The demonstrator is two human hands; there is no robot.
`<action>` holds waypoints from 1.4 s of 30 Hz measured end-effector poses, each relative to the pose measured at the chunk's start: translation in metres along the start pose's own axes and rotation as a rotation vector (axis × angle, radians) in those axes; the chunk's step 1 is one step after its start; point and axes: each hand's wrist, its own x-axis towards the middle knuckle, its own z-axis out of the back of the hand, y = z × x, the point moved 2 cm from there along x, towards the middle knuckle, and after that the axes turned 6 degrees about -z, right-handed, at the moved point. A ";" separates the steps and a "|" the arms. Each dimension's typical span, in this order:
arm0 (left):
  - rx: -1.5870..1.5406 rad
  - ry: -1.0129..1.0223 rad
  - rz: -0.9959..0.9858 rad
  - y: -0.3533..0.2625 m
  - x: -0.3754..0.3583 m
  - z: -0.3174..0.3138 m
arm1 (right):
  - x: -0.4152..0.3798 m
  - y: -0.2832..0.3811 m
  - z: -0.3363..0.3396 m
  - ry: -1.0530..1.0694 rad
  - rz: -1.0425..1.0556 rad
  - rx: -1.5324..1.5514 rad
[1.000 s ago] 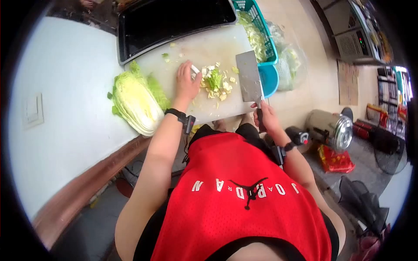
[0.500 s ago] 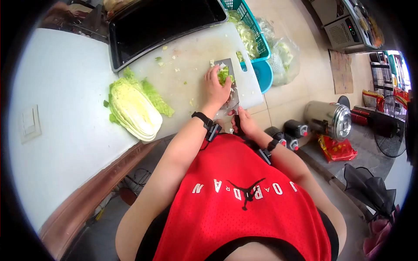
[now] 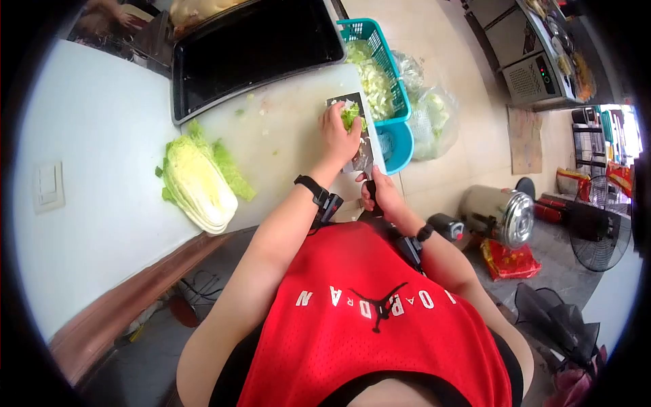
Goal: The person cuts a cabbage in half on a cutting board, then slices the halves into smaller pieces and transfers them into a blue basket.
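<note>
A broad-bladed kitchen knife [image 3: 361,154] lies flat beneath a small heap of chopped cabbage [image 3: 350,115]. My left hand [image 3: 341,141] curls over the heap, keeping it on the blade. Fingers of my right hand [image 3: 388,195] wrap round the dark knife handle. The blade is at the right edge of the white cutting board [image 3: 285,108], beside a teal basket [image 3: 403,91] with cut cabbage inside. On the board's left side rests a large piece of napa cabbage [image 3: 201,183] with loose outer leaves.
A black tray [image 3: 258,57] stands behind the board. Below the basket is a blue bowl [image 3: 400,146], and a clear plastic bag [image 3: 437,122] with greens sits on the floor. To the right are a steel canister [image 3: 508,214], a red packet [image 3: 510,259] and a fan [image 3: 600,224].
Both hands have carried the knife and chopped cabbage rightward over the board, closer to the basket. The camera view has shifted slightly. The large cabbage stays on the board.
</note>
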 end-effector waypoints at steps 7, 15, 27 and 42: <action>-0.140 0.127 0.046 -0.023 0.117 -0.055 | 0.009 0.108 0.044 0.023 -0.035 0.114; -0.015 -0.138 -0.072 -0.037 0.173 0.005 | 0.118 0.238 0.092 -0.154 0.222 -0.172; 0.796 -0.495 0.850 0.016 -0.093 0.278 | 0.194 0.255 0.144 -0.660 0.536 -0.999; 0.216 -0.466 1.192 0.095 -0.133 0.343 | 0.107 0.165 0.196 -0.420 0.184 -0.546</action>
